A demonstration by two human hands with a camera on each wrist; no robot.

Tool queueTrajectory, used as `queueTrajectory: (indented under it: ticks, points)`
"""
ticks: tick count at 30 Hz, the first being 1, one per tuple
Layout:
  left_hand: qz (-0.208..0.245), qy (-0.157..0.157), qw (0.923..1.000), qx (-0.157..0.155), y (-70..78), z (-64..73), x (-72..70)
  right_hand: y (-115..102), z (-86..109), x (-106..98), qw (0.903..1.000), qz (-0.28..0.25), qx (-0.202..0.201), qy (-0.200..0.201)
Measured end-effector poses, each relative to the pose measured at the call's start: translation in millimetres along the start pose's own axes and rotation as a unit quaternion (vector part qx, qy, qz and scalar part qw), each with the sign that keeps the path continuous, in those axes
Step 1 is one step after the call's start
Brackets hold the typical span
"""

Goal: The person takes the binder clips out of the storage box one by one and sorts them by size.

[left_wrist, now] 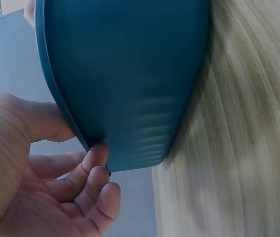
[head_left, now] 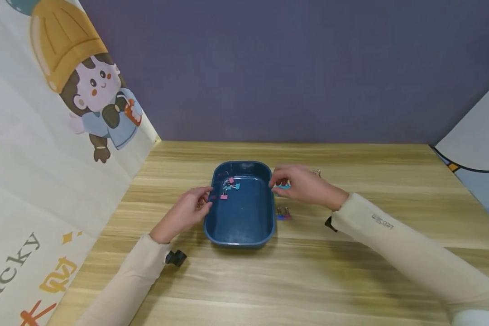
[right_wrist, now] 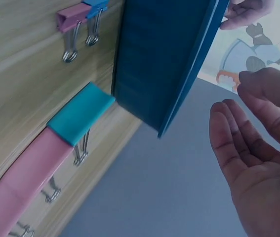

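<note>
A dark blue plastic tray (head_left: 241,226) stands on the wooden table, with several small pink and turquoise binder clips (head_left: 229,186) toward its far left inside. My left hand (head_left: 187,207) pinches the left rim; in the left wrist view its thumb and fingertips (left_wrist: 98,150) lie on opposite sides of the edge. Beside the right rim, my right hand (right_wrist: 258,158) has loosely bent fingers with nothing between them. Below it, a large turquoise binder clip (right_wrist: 80,113) lines up with pink binder clips (right_wrist: 28,170), which the hand mostly hides in the head view.
A small blue binder clip (right_wrist: 96,7) and a pinkish-purple one (right_wrist: 73,17) stand together close to the tray's right side. Behind the table (head_left: 244,290) rises a dark purple-grey panel (head_left: 269,72). A white printed sheet (head_left: 32,149) hangs at the left.
</note>
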State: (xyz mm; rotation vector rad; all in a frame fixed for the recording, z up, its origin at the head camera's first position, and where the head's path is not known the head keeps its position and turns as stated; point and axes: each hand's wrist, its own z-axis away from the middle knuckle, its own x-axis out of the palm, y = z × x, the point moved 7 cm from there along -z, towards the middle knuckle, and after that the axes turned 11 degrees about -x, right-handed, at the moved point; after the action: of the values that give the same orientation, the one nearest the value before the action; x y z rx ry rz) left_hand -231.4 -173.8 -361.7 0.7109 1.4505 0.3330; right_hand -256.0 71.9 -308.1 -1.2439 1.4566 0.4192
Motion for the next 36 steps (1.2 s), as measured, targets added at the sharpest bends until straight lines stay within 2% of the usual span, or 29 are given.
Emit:
queueTrajectory:
  ticks: [5,14,23,26,30,36]
  points:
    - [-0.002,0.000,1.0000,-0.004,-1.7,-1.0,1.8,1,-16.6,12,0.9996,0.001,0.020,-0.022]
    - [-0.002,0.000,1.0000,-0.003,-0.4,0.5,0.3,-5,-48.6,48,0.9980,-0.033,0.011,-0.052]
    - [-0.005,0.002,0.9999,0.011,-1.5,0.3,0.1,3,-73.7,58,0.9972,-0.034,0.007,-0.066]
    - [-0.005,0.002,0.9999,0.014,-1.1,0.4,-0.4,9,-80.4,63,0.9953,-0.024,0.019,-0.092]
    - [-0.004,0.000,0.9999,0.011,-1.3,0.3,-0.9,17,-86.6,72,0.9883,-0.006,0.033,-0.148]
    - [-0.007,0.002,0.9999,0.010,-1.4,-0.2,-1.4,22,-93.5,84,0.9764,0.033,0.007,-0.213]
